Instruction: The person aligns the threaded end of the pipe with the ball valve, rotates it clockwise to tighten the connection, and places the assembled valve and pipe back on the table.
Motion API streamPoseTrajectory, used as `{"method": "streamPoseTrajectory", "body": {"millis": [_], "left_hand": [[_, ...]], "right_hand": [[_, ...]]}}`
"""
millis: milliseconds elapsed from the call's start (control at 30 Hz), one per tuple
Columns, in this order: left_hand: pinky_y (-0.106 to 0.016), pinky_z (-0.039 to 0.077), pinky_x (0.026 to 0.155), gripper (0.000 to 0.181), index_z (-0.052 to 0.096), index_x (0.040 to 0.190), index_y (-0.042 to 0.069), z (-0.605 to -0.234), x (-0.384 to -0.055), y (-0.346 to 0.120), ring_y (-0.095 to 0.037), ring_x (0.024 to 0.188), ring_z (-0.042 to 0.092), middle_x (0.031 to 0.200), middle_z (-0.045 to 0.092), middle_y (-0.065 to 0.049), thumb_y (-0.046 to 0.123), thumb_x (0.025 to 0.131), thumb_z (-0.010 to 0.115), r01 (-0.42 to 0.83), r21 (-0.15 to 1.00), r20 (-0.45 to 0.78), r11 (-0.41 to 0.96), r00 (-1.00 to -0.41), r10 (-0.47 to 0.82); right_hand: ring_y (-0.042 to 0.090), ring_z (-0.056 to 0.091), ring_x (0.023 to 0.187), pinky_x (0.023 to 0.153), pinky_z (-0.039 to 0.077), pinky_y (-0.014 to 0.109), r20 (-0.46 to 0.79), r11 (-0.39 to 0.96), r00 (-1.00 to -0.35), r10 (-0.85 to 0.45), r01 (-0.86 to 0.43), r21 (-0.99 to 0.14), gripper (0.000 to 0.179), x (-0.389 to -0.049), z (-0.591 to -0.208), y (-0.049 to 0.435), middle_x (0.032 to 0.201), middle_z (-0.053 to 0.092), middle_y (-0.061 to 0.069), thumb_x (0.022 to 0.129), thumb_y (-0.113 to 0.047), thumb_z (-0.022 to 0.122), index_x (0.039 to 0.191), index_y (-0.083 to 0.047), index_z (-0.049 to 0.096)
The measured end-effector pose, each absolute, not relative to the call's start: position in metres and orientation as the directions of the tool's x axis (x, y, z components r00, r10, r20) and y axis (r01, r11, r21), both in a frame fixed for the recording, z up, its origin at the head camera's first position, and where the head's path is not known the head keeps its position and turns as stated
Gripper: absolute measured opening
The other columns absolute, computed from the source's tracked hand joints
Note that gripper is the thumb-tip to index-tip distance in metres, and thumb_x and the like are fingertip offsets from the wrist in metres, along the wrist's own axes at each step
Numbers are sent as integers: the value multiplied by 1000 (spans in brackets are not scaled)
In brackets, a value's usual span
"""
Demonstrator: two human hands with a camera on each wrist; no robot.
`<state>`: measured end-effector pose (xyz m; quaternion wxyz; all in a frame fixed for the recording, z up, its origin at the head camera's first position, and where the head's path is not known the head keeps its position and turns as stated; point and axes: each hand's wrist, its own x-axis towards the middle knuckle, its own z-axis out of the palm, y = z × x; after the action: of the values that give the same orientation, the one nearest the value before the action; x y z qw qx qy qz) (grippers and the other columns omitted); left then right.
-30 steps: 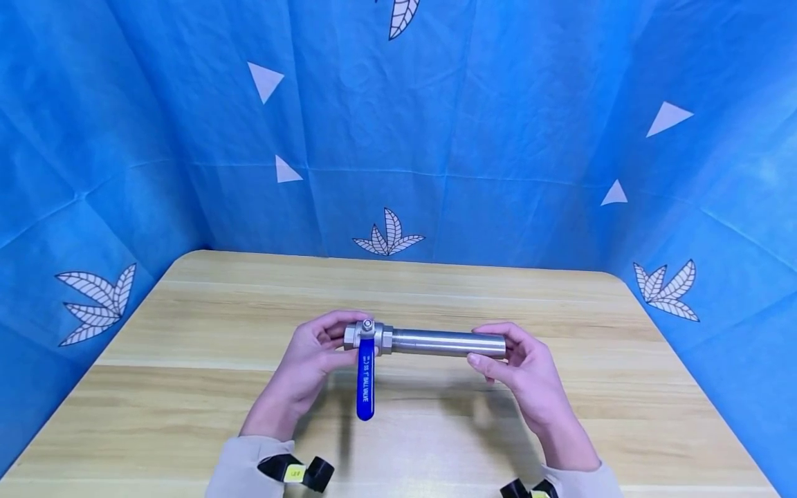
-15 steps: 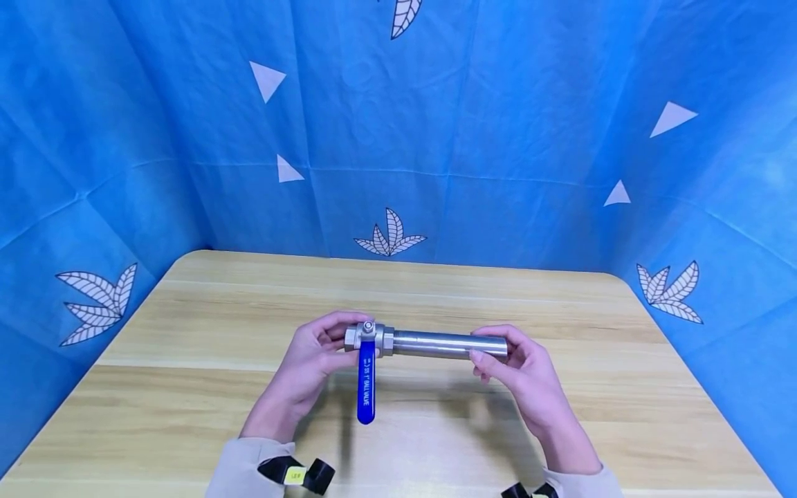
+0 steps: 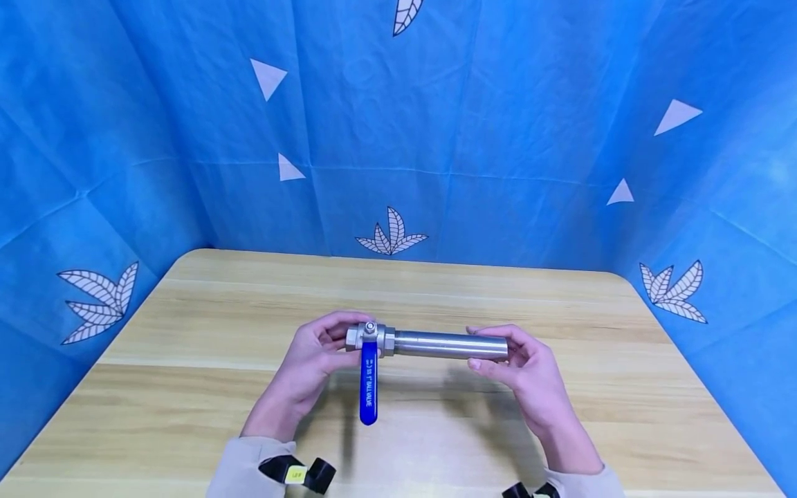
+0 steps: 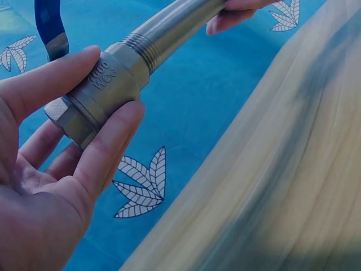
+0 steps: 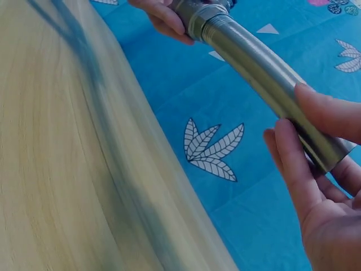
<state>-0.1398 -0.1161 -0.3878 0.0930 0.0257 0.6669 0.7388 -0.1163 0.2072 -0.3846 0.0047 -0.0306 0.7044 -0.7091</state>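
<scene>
Between my hands, above the table, a steel ball valve (image 3: 385,340) is joined to a steel pipe (image 3: 451,344). Its blue lever handle (image 3: 369,384) points toward me. My left hand (image 3: 305,366) grips the valve body, thumb on one side and fingers on the other; raised lettering shows on the valve body (image 4: 107,84) in the left wrist view. At the far end of the pipe, my right hand (image 3: 529,370) holds it between thumb and fingers. Some pipe thread (image 4: 141,51) shows where it enters the valve. In the right wrist view the pipe's end (image 5: 333,152) sits over the palm.
A light wooden table (image 3: 187,387) lies beneath, carrying shadows of the hands and valve. Blue cloth (image 3: 386,124) with white leaf and triangle prints hangs behind and along both sides. Black wrist cameras (image 3: 319,476) sit at the sleeves.
The right hand's fingers and thumb have shifted slightly on the pipe. The left hand keeps its grip on the valve, and the lever stays nearly in place.
</scene>
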Motion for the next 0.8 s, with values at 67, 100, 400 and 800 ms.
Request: {"method": "streamPoseTrajectory", "body": {"millis": [67, 100, 400, 800], "left_hand": [[-42, 47, 109, 56, 73, 131, 9, -388, -140, -115, -25, 117, 72, 121, 79, -2, -6, 78, 85, -92, 991, -73, -98, -981, 182], [-42, 47, 109, 56, 73, 131, 9, -389, -140, -115, -25, 116, 73, 120, 79, -2, -7, 78, 84, -86, 991, -67, -98, -980, 187], [-42, 48, 108, 55, 72, 130, 5, -389, -139, -114, -25, 114, 73, 119, 78, -2, -7, 78, 84, -66, 991, -40, -115, -976, 212], [-41, 48, 108, 54, 74, 128, 10, -390, -139, -114, -24, 113, 74, 117, 79, 0, -5, 78, 86, -78, 991, -56, -111, -980, 192]], "right_hand": [[10, 75, 102, 89, 64, 26, 56, -21, -997, -56, -55, -998, 46, -116, -385, 208, 116, 81, -4, 81, 11, 84, 124, -1, 74], [10, 75, 101, 88, 64, 26, 61, -25, -996, -59, -60, -998, 46, -117, -386, 208, 115, 81, -4, 80, 12, 84, 124, -1, 74], [11, 77, 93, 85, 66, 29, 53, -32, -996, -70, -51, -998, 41, -116, -385, 210, 106, 79, -2, 84, 9, 83, 123, -2, 75], [18, 82, 83, 75, 67, 32, 22, -12, -994, -103, -21, -1000, 40, -116, -384, 208, 100, 80, 1, 93, 0, 79, 131, 4, 68]]}}
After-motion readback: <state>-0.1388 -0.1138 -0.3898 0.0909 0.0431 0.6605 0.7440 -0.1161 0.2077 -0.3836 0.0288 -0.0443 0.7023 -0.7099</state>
